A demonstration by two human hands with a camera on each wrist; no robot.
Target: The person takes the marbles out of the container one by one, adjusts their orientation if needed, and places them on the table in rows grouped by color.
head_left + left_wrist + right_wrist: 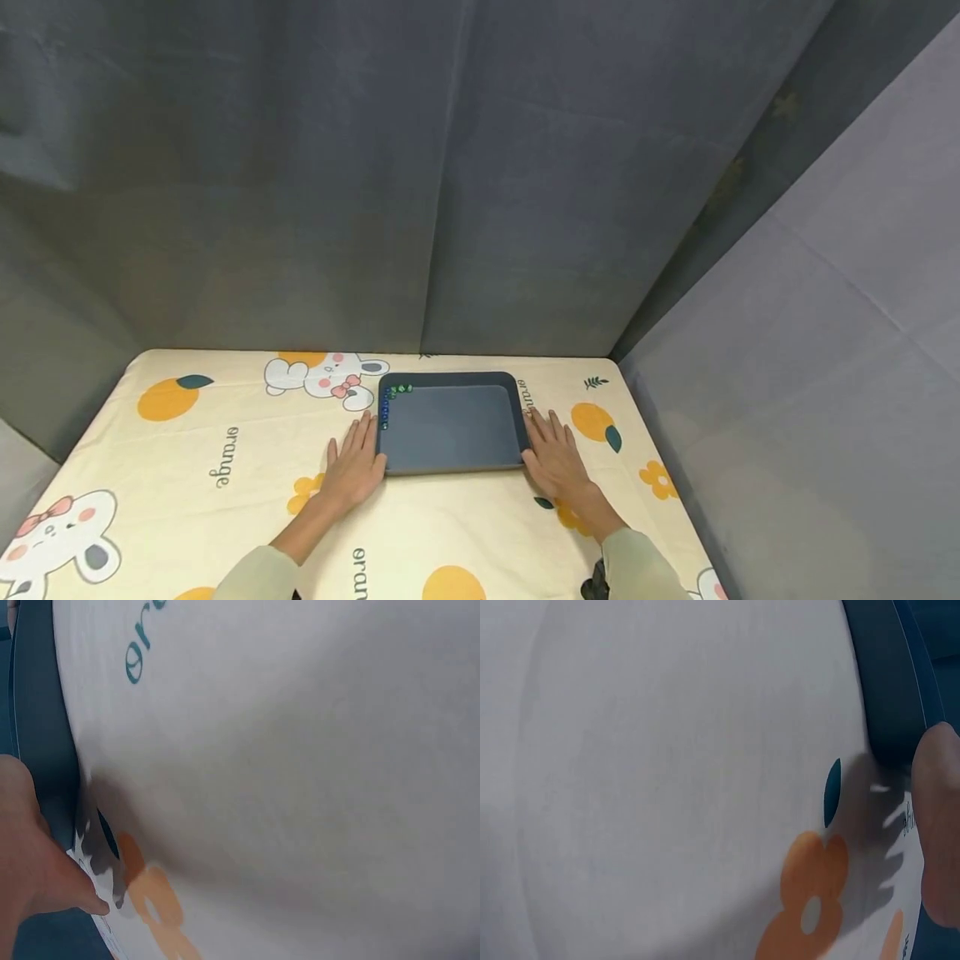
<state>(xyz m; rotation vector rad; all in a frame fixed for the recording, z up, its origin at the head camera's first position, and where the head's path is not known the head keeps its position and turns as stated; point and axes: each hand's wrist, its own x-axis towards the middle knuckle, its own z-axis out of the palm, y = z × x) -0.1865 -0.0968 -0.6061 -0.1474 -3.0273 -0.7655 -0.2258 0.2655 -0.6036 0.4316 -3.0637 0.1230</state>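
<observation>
A dark grey rectangular tray [453, 380] lies flat on the patterned cloth in the head view. Small green pieces [402, 389] and small blue pieces [385, 408] line its far left corner; their exact kind is too small to tell. My left hand [352, 471] rests against the tray's left side, fingers extended forward and thumb at the near corner. On the opposite side, my right hand [553, 460] lies with spread fingers, its thumb touching the rim. Both wrist views catch only part of each hand beside the tray's outer wall [46, 727] [889, 682].
A cream cloth [300, 450] printed with rabbits, oranges and flowers covers the table. Dark grey curtain [300, 208] hangs behind the table's far edge, and a lighter grey panel [825, 375] stands along the right side.
</observation>
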